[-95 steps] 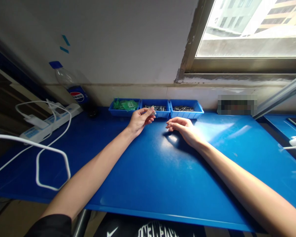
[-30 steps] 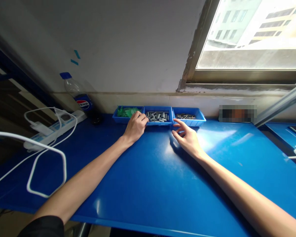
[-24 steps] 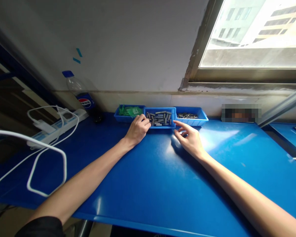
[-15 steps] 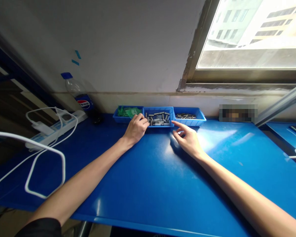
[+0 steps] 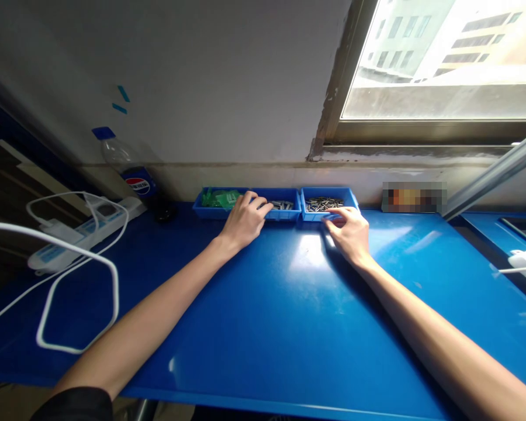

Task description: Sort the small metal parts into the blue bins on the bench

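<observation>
Three small blue bins stand in a row against the wall. My left hand is closed with bent fingers over the front rim of the middle bin, hiding its left part; short silvery metal pieces show inside. Just left of that hand is the left bin, holding green plastic bags. My right hand pinches the front rim of the right bin near its right corner. Many thin, dark metal pins lie in this bin, which tilts slightly toward me.
A cola bottle stands at the back left beside a white power strip. A white cable loops over the left of the blue table. A metal bar slants up at the right, near a blurred-out item.
My right hand has shifted from the middle bin to the right bin's front rim. The middle bin, tilted toward me before, sits flatter, and the right bin now tips forward. The view has shifted slightly.
</observation>
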A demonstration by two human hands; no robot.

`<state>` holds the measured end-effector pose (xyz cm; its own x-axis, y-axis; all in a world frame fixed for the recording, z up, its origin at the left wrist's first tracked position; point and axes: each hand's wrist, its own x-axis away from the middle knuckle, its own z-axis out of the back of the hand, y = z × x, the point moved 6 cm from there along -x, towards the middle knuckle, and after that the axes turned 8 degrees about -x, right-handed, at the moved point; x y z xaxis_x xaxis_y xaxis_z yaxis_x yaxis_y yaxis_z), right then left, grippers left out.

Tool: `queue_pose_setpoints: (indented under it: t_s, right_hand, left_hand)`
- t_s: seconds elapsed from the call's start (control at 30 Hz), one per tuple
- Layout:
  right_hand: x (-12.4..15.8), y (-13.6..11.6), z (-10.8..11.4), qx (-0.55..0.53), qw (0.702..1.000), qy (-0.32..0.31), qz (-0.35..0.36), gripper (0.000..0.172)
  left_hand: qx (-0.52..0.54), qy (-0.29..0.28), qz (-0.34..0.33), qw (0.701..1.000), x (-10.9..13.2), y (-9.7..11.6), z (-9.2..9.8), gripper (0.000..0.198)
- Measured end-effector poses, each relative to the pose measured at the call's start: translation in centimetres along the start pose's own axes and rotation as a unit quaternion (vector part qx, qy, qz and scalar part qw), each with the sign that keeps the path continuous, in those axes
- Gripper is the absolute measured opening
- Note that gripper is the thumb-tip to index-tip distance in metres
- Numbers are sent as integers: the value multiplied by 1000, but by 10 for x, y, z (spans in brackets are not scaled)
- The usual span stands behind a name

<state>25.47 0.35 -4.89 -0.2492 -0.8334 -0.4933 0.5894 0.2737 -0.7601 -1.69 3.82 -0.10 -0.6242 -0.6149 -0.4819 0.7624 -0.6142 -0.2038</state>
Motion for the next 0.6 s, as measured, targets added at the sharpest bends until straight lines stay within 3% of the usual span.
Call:
queue_pose_setpoints:
  t_s: [0.23,0.6]
  right_hand:
    - [11,5,2,-61,998,2,-22,24]
    - [-1,-6,-4,34,999,9,23,35]
  left_hand:
    - [32,-10,-83,996,-5,49,-3,41]
    - [29,-31,-76,996,-1,53,-11,35]
